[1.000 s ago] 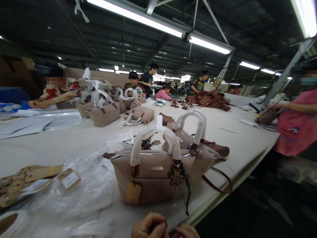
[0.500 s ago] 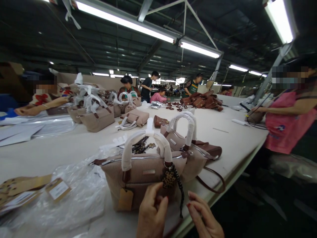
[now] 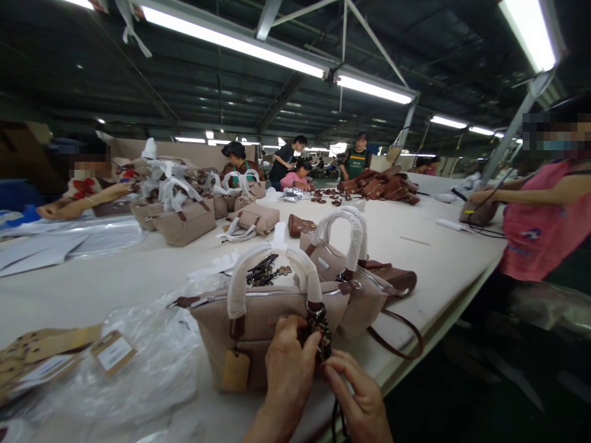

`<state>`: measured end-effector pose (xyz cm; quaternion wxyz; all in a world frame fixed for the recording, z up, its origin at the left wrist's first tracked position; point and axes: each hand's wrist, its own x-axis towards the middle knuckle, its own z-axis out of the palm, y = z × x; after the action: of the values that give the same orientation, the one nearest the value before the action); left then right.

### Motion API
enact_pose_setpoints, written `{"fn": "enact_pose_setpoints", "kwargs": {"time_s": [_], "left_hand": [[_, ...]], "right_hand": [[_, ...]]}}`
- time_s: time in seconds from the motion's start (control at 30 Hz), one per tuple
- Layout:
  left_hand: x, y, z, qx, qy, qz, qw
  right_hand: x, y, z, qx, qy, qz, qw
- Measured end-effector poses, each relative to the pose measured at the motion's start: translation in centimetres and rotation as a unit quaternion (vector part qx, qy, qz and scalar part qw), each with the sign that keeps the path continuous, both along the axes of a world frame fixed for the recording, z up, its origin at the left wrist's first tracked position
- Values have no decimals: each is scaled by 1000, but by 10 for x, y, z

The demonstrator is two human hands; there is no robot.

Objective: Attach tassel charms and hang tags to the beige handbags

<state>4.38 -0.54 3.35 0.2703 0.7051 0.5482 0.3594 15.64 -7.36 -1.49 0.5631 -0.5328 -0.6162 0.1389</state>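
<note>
A beige corduroy handbag [image 3: 258, 326] stands at the near edge of the table, its handles wrapped in white foam [image 3: 272, 264]. A leopard-print charm [image 3: 323, 329] hangs from the bag's right handle ring. My left hand [image 3: 289, 369] pinches the charm from the left, fingers closed on it. From the right, my right hand [image 3: 360, 397] grips the charm's lower part and its dark ribbon. A cardboard tag [image 3: 235, 371] dangles from the bag's front.
A second beige bag [image 3: 351, 271] with a brown strap stands just behind. Clear plastic bags [image 3: 138, 363] and labelled cards [image 3: 111, 352] lie at left. More bags [image 3: 184, 221] and several seated or standing people line the long table [image 3: 438, 258]; a person in pink [image 3: 540, 227] works at right.
Both hands rose from the bottom edge to the bag. They went from apart and reaching to closed together on the leopard charm.
</note>
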Motion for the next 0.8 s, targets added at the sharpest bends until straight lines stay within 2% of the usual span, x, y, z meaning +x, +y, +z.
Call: {"fn": "enact_pose_setpoints", "kwargs": {"time_s": [0.13, 0.23, 0.33, 0.5, 0.67, 0.8], "left_hand": [[-3, 5, 13, -38, 1, -40, 998], [-3, 5, 19, -62, 18, -49, 997], [-1, 3, 21, -62, 34, -47, 996], [-2, 3, 19, -59, 35, -49, 996], [-5, 7, 17, -61, 14, -66, 996], [-2, 6, 17, -71, 9, -44, 996]], "right_hand": [[2, -5, 3, -6, -4, 18, 1000], [-1, -8, 5, -2, 31, 39, 999], [-4, -11, 12, -5, 90, 60, 994], [-5, -15, 22, -17, 115, 112, 987], [-6, -17, 16, -23, 121, 65, 990], [-3, -18, 12, -43, 119, 34, 991]]}}
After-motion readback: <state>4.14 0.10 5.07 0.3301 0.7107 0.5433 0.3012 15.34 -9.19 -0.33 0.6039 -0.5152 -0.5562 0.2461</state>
